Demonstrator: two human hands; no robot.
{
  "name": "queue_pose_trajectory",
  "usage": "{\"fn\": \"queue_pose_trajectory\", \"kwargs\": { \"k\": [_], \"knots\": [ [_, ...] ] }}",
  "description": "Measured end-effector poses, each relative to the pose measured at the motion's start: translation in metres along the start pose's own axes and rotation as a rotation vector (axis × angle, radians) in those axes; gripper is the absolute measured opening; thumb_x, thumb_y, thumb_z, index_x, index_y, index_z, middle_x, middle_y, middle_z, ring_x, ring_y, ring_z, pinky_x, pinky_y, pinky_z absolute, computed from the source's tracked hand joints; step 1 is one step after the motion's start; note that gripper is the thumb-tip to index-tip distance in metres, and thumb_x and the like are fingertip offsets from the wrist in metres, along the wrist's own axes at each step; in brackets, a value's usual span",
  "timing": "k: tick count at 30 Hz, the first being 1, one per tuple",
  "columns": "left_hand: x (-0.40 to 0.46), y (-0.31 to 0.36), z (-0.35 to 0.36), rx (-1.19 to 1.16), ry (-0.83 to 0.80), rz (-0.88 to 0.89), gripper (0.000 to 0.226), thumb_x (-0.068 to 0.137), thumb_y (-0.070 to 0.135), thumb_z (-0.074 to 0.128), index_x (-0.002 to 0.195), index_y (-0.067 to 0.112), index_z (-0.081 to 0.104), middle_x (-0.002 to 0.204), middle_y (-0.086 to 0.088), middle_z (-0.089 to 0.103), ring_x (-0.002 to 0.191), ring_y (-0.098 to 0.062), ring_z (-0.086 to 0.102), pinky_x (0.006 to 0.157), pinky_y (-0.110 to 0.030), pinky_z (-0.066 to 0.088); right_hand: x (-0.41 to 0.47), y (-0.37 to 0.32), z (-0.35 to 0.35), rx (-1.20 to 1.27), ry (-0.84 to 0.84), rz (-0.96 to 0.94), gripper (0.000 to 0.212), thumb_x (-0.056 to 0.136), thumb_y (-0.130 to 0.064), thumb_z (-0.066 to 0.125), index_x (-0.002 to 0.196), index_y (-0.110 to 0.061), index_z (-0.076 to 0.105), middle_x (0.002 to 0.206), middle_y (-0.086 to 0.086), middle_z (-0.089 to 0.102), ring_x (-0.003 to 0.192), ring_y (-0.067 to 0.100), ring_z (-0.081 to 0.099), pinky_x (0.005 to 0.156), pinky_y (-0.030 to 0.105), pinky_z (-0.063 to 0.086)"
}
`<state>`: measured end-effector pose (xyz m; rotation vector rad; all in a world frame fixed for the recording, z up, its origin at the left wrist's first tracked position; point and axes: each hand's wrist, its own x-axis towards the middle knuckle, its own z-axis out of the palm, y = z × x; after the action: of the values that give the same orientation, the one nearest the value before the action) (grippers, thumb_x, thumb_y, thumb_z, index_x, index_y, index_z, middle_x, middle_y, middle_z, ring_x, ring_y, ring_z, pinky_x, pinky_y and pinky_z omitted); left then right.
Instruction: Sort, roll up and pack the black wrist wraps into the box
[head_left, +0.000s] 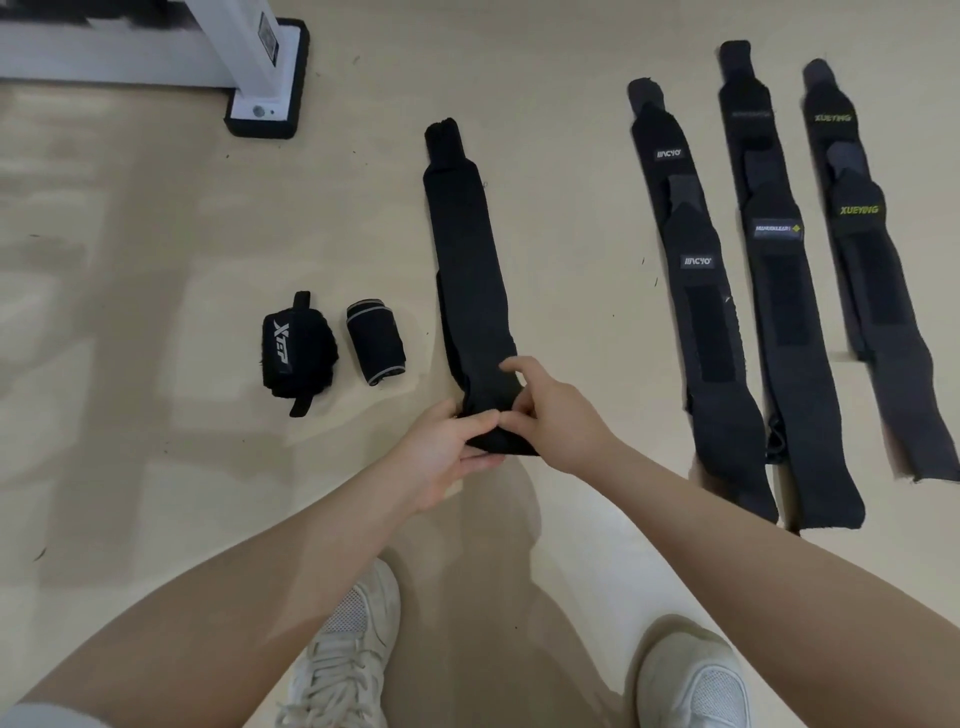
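Observation:
A long plain black wrist wrap (467, 249) lies stretched out on the beige floor, running away from me. My left hand (447, 452) and my right hand (550, 415) both pinch its near end, which is folded into a small roll between the fingers. To the left sit two rolled wraps: one with an X-logo (297, 353) and a smaller one with grey trim (375, 342). On the right, three pairs of flat wraps lie in rows: a white-label pair (701, 291), a middle pair (784, 291) and a yellow-lettered pair (872, 270). No box is in view.
A white metal frame with a black rubber foot (267, 93) stands at the top left. My two white shoes (348, 649) (691, 675) are at the bottom edge, near the wrap's end. Bare beige floor (130, 312) spreads to the left.

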<state>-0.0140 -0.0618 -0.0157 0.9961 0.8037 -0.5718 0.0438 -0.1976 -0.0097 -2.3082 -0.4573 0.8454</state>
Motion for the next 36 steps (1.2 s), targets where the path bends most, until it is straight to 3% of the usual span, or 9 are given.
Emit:
{"fn": "queue_pose_trajectory", "kwargs": {
  "k": [5,10,13,15,21,23,26,30,36],
  "knots": [
    [0.0,0.006,-0.004,0.05,0.153,0.089,0.025,0.082,0.008,0.07,0.104,0.015,0.06,0.105,-0.009,0.07,0.096,-0.021,0.067,0.085,-0.033,0.054,0.0,-0.008,0.01,0.134,-0.068,0.018,0.063,0.095,-0.013,0.048,0.148,-0.034,0.021,0.083,0.012,0.062,0.084,0.027,0.061,0.084,0.037,0.05],
    [0.0,0.014,-0.008,0.074,0.162,0.14,0.027,0.084,0.013,0.069,0.109,0.012,0.061,0.105,-0.007,0.07,0.096,-0.019,0.066,0.089,-0.034,0.052,0.008,-0.016,0.007,0.263,-0.083,0.023,0.057,0.096,-0.014,0.047,0.147,-0.032,0.028,0.107,0.017,0.065,0.097,0.031,0.062,0.092,0.041,0.05],
    [0.0,0.013,-0.007,0.058,0.146,0.109,0.02,0.087,0.019,0.066,0.106,0.015,0.06,0.101,-0.005,0.069,0.091,-0.018,0.064,0.082,-0.029,0.05,0.013,-0.02,-0.002,0.044,-0.041,-0.066,0.043,0.098,-0.021,0.046,0.141,-0.024,0.043,0.121,0.008,0.063,0.108,0.025,0.058,0.092,0.031,0.045],
    [-0.002,0.012,-0.008,0.0,0.098,0.091,0.017,0.09,0.02,0.062,0.106,0.014,0.059,0.099,-0.005,0.068,0.09,-0.017,0.064,0.078,-0.026,0.049,0.016,-0.024,-0.008,-0.118,-0.028,-0.163,0.037,0.1,-0.023,0.042,0.136,-0.025,0.05,0.114,0.006,0.066,0.104,0.025,0.058,0.088,0.037,0.047],
    [-0.007,0.01,-0.017,-0.28,-0.011,0.025,0.017,0.095,0.012,0.051,0.109,0.007,0.059,0.104,-0.013,0.068,0.094,-0.02,0.067,0.077,-0.027,0.058,0.031,-0.035,-0.012,-0.669,-0.121,-0.385,0.041,0.101,-0.024,0.035,0.139,-0.039,0.041,0.104,0.0,0.054,0.092,0.022,0.039,0.077,0.032,0.037],
    [-0.006,0.01,-0.018,-0.326,0.009,0.023,0.019,0.096,0.014,0.05,0.112,0.007,0.058,0.105,-0.014,0.068,0.095,-0.021,0.067,0.074,-0.026,0.058,0.029,-0.033,-0.003,-0.519,0.033,-0.299,0.037,0.099,-0.029,0.041,0.135,-0.034,0.048,0.113,0.001,0.055,0.104,0.024,0.044,0.084,0.033,0.034],
    [-0.001,0.007,-0.014,-0.429,0.121,-0.002,0.016,0.096,0.011,0.051,0.109,0.004,0.056,0.11,-0.017,0.066,0.094,-0.024,0.067,0.075,-0.03,0.057,0.017,-0.021,0.011,0.068,0.371,0.082,0.038,0.089,-0.035,0.061,0.123,-0.02,0.055,0.125,0.002,0.048,0.119,0.022,0.044,0.098,0.032,0.037],
    [0.003,-0.001,-0.005,-0.463,0.186,-0.054,0.014,0.096,0.007,0.051,0.107,0.002,0.056,0.116,-0.019,0.063,0.105,-0.029,0.064,0.082,-0.034,0.053,0.002,-0.014,0.016,0.925,0.022,0.515,0.017,0.091,-0.026,0.062,0.1,-0.015,0.053,0.11,0.004,0.057,0.098,0.016,0.058,0.085,0.031,0.052],
    [0.006,-0.006,0.004,-0.388,0.219,-0.094,0.01,0.094,0.003,0.047,0.095,0.006,0.057,0.105,-0.013,0.064,0.094,-0.025,0.063,0.082,-0.034,0.052,0.006,-0.005,0.012,1.027,0.114,0.655,0.011,0.085,-0.002,0.065,0.083,-0.004,0.054,0.091,0.013,0.063,0.085,0.022,0.061,0.081,0.029,0.052]
  ]
}}
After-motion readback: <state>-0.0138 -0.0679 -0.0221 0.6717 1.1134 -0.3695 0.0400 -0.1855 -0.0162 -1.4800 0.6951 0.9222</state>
